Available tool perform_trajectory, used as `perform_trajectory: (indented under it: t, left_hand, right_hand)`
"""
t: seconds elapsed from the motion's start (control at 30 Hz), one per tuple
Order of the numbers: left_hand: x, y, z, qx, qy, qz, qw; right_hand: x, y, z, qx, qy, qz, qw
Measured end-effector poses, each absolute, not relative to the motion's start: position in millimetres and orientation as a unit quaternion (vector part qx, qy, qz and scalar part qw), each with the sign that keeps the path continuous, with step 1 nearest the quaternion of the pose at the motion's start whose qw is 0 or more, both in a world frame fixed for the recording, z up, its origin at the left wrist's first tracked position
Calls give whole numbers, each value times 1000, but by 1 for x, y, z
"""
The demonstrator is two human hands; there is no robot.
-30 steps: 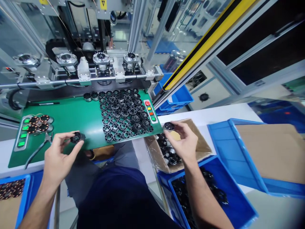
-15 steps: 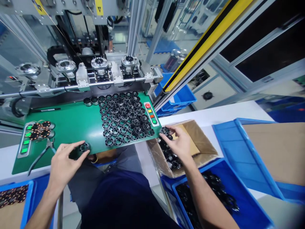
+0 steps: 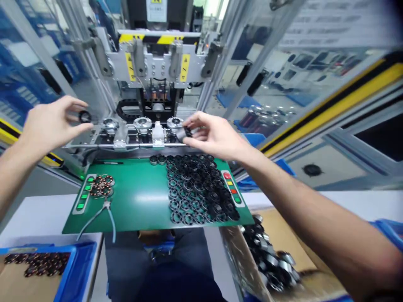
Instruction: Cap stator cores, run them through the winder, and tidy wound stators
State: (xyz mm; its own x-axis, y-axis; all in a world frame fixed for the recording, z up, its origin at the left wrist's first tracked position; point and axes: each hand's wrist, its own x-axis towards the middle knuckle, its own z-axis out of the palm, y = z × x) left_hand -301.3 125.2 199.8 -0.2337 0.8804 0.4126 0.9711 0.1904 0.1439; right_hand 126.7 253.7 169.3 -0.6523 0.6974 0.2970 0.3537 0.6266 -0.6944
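Note:
My left hand (image 3: pixel 55 123) is raised at the left, pinching a small black ring part (image 3: pixel 85 116) between thumb and fingers, near the left end of the machine's row of round holders (image 3: pixel 110 125). My right hand (image 3: pixel 214 136) grips a black and silver ring part (image 3: pixel 183 134) just in front of the rightmost visible holder (image 3: pixel 174 122). Many black ring parts (image 3: pixel 189 180) lie in rows, some stacked, on the right of the green board (image 3: pixel 138 209). Copper-wound parts (image 3: pixel 102 185) sit on its left beside the pliers (image 3: pixel 107 205).
Button panels (image 3: pixel 233 188) flank the board. A cardboard box (image 3: pixel 292 226) of silver and black rings stands at the lower right. A blue bin (image 3: pixel 69 268) with copper-wound parts is at the lower left. Upright metal posts and yellow-black bars frame the machine (image 3: pixel 159 63).
Both hands have risen from the board's front edge and the box to the holders, each with a ring part. The view has tilted up and turned left.

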Motion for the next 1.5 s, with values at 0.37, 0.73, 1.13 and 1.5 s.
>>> perform_trajectory:
  t: [0.37,0.73,1.13,1.5]
  left_hand:
    - [-379,249,146,-646,-756,-104,3]
    - [-406,271,153,-707,-704,-38,-62]
    - [-402,257,147,-724,-687,-46,-51]
    - [-342,205,78,-683,-719,-130,18]
  right_hand:
    - [-81,363,153,-288,-945,76,136]
    - [-103,399,156,-243,-967,54,59]
    - [-113,422,161,-198,-976,80,36]
    - [-105,427,154,-205,-973,88,55]
